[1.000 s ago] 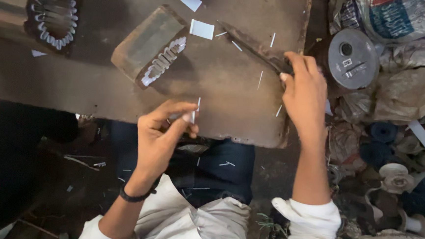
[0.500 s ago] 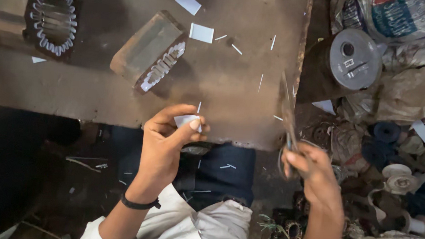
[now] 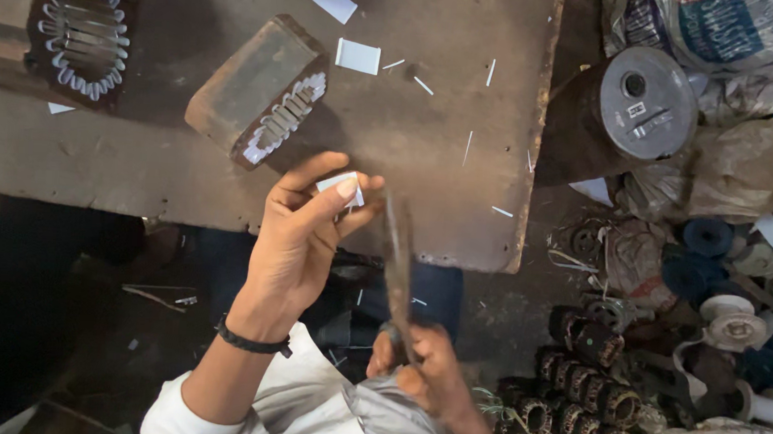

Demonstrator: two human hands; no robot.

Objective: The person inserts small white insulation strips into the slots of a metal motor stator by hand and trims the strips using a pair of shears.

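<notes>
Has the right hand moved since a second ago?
Yes. The right hand left the far right side of the table and now holds scissors below the near edge.

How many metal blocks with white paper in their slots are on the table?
2, maybe 3. One ring-shaped block lies top left, another block lies on its side mid-table. A third may be cut off at the top edge.

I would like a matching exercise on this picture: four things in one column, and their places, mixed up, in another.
Things:
1. paper piece
2. scissors
3. grey spool
4. stator

Places:
A. on the floor, right of the table
B. lying on the table
C. in the right hand
D. pinched in the left hand

Pairs: 1-D, 2-C, 3-A, 4-B
</notes>
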